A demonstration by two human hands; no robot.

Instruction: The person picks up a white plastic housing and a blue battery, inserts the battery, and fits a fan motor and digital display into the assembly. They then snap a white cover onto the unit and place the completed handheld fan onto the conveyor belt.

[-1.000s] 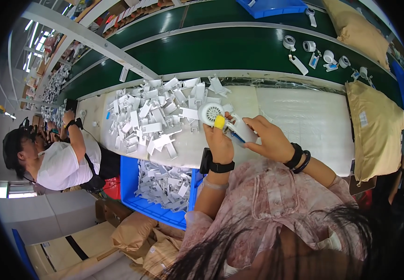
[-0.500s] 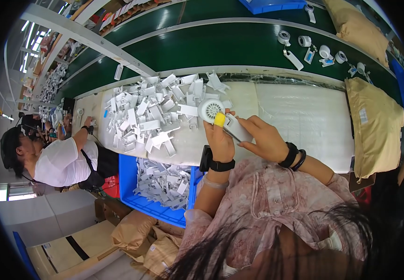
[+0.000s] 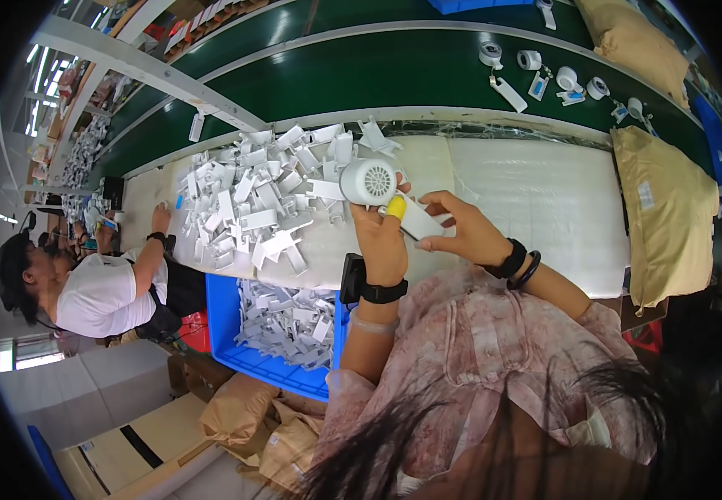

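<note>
What looks like a white handheld fan is between my hands above the work table, its round grilled head (image 3: 371,181) facing up at me. My left hand (image 3: 380,248) is closed around the base of that head, a yellow cover (image 3: 396,207) on its thumb. Slanting down to the right from the head is a flat white handle (image 3: 418,219). Fingers and thumb of my right hand (image 3: 468,232) grip the handle's lower end. Just left of the fan lies a heap of white plastic handle shells (image 3: 253,196).
Below the heap stands a blue crate (image 3: 273,382) with more white parts. Beyond the table runs a green conveyor (image 3: 394,79) carrying several fan heads (image 3: 529,60) with wires. A brown sack (image 3: 669,225) stands at right; a co-worker (image 3: 98,292) works at left.
The fan and both hands have shifted slightly left in view. The fan's head has turned, showing more of its side wall. Also, the co-worker's arm has moved.
</note>
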